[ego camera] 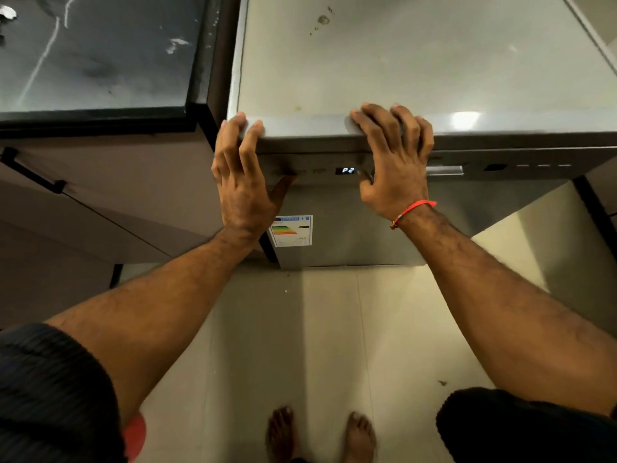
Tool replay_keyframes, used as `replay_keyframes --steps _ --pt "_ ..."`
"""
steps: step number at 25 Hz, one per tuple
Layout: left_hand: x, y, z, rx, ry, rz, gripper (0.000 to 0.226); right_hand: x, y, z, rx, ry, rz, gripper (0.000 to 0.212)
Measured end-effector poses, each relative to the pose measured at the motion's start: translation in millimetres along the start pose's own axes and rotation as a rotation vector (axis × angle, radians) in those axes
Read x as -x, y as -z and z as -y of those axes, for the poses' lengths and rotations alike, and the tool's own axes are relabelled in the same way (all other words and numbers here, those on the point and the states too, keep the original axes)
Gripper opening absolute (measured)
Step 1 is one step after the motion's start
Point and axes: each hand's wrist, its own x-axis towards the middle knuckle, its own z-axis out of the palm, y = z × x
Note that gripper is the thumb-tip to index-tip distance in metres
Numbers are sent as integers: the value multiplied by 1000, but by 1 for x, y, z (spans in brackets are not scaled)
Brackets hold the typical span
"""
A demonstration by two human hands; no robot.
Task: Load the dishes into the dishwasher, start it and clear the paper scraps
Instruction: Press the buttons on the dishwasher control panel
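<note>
Dishwasher: boxy, brushed grey metal, door shut; flat smudged top fills 12 to 2 o'clock
Panel: narrow dark strip under the top edge; display glows "P2"
Left hand: fingers spread and draped over the top's front corner, thumb touching the panel; holding nothing
Right hand: fingers splayed wide over the front edge, thumb beside the display; red thread bracelet at the wrist
Label: rectangular sticker with coloured bars, on the door
Counter: glossy dark veined stone, 10 o'clock
Floor: pale smooth tile, bare feet at 6 o'clock
</note>
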Motion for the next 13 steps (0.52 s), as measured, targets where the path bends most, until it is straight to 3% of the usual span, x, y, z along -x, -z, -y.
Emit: replay_keyframes --steps 6,13 --pt "9 -10 0 10 13 -58 91 17 -9 -3 -168 9 -236 82" --pt "9 -9 -3 39 22 -61 93 28 -18 12 -137 -61 -295 85"
